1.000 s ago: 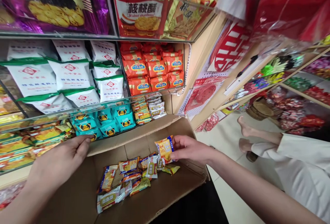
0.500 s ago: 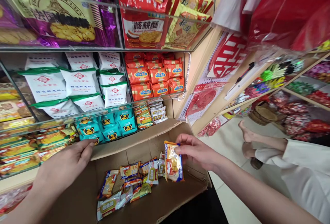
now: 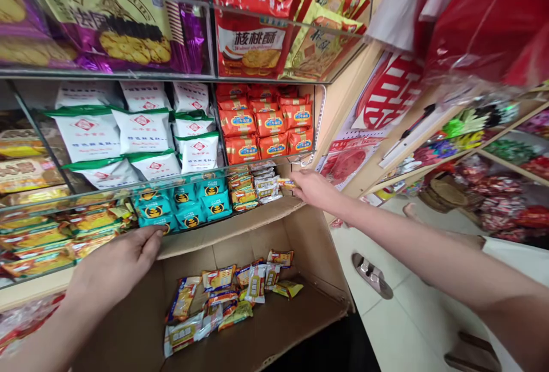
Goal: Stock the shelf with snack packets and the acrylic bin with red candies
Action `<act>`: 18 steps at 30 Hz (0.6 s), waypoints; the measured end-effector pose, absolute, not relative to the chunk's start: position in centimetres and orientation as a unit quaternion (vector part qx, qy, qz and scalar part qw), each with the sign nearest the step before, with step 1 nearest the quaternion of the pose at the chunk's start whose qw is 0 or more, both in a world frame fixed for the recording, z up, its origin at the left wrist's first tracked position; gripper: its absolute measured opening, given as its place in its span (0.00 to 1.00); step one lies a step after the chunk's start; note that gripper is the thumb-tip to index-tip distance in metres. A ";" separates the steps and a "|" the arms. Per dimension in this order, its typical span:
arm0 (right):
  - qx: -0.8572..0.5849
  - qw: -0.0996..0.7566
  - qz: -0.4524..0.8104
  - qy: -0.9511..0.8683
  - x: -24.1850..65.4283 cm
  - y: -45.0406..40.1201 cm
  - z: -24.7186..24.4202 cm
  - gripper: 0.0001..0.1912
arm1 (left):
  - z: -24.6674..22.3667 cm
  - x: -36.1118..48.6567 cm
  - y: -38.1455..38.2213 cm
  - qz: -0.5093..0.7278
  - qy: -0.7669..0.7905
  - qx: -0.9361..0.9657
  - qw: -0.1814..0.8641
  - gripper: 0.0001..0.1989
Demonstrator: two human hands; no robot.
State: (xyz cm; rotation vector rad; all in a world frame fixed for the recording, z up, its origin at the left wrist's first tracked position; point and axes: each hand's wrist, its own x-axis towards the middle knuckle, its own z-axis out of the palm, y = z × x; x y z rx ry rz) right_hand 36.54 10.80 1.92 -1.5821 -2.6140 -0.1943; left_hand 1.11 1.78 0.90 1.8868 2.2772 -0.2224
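My left hand (image 3: 122,255) is closed on the raised flap of an open cardboard box (image 3: 240,224). Inside the box lie several small snack packets (image 3: 221,279) in orange, white and yellow wrappers. At the right end of the lowest shelf, my right hand (image 3: 316,190) pinches a small orange-and-yellow snack packet (image 3: 286,183), partly covered by the fingers. Just left of that packet are stacked white snack packets (image 3: 266,185) and orange-green ones (image 3: 242,190). Teal packets (image 3: 187,213) fill the shelf section nearest my left hand.
Red cracker packs (image 3: 271,123) and white-green bags (image 3: 141,132) sit behind clear shelf fronts. Above them are walnut shortbread packs (image 3: 253,46). A wooden side panel (image 3: 338,95) bounds the shelf on the right. Sandals (image 3: 372,276) lie on the tiled floor (image 3: 386,332), near a person's light clothing (image 3: 514,258).
My right hand has moved up from over the box to the lowest shelf, carrying the snack packet. My left hand stays on the flap. The person's leg at right has shifted, uncovering sandals.
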 end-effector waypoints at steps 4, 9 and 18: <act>-0.539 -0.061 -0.079 -0.837 34.8 13.1 1.1 0.12 | 1.0 1.3 1.8 -0.074 0.764 0.635 0.084 0.27; -0.555 -0.101 -0.052 -0.824 33.4 16.0 -0.2 0.13 | 1.1 1.5 1.6 -0.074 0.765 0.632 0.093 0.26; -0.590 -0.123 -0.004 -0.798 31.3 20.2 -3.8 0.14 | 1.1 1.4 1.7 -0.063 0.761 0.639 0.091 0.25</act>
